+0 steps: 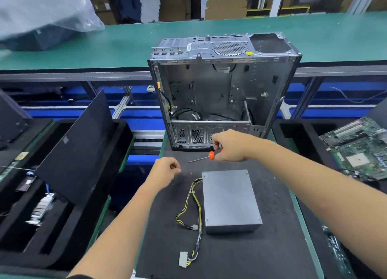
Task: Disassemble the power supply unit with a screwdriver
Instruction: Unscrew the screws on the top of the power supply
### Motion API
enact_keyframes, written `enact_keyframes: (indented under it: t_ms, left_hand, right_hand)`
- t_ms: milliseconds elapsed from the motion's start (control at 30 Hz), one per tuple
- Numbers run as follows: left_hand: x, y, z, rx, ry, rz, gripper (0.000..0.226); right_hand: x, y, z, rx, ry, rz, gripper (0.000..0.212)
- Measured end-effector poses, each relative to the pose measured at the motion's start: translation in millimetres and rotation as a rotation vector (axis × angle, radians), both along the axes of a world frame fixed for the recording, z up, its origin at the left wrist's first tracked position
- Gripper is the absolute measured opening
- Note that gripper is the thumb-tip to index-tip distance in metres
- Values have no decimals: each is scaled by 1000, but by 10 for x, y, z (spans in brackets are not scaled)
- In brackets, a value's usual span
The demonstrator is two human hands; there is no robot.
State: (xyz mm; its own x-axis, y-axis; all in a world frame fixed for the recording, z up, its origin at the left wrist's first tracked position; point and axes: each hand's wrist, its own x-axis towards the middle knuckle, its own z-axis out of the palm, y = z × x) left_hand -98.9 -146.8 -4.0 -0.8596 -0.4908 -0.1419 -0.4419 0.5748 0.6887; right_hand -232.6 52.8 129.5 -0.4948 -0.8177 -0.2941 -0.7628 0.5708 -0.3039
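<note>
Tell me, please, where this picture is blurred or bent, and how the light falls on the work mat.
Head view: the plastic bag at top left is smeared by blur; the bench edge bows from wide-angle distortion; light is soft and even, with faint shadows beside the power supply unit; the screwdriver and both hands look fairly sharp.

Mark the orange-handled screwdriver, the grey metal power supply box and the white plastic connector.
orange-handled screwdriver (pixel 211 155): head view, handle's orange collar.
grey metal power supply box (pixel 229 198): head view, top panel.
white plastic connector (pixel 183 259): head view, connector body.
</note>
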Motion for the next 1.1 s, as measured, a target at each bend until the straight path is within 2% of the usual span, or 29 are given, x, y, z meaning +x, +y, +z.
enact_keyframes:
  t_ms: [133,267,400,567,800,900,1000,1100]
  left_hand:
    - [-112,63,-202,-238,-102,-86,8]
    - [-100,83,-346,-377,-229,-122,14]
    - [-13,64,-395,-289,-181,-35,21]
    - [-55,18,-337,-184,-242,-33,28]
    - [-9,-22,-345,-103,-223,-34,28]
    - [-10,-61,-227,-40,-109,63,31]
    - [-115,-51,66,-10,68,151,24]
    - [-305,177,417,32,151,-62,28]
  right_hand:
    - [39,-84,-187,-85,-12,-85,23]
    - [113,-131,-354,-148,-67,-141,21]
    - [144,-149,-438,-126,-87,-141,21]
    - [135,-183,-436,-117,-98,-136,21]
    - [113,-176,-378,-113,-83,-97,20]
    - [52,-153,-239,-122,-40,-80,21]
    - [-41,-111,48,-127,22,-50,21]
    - [-111,-68,401,-88,81,-39,16]
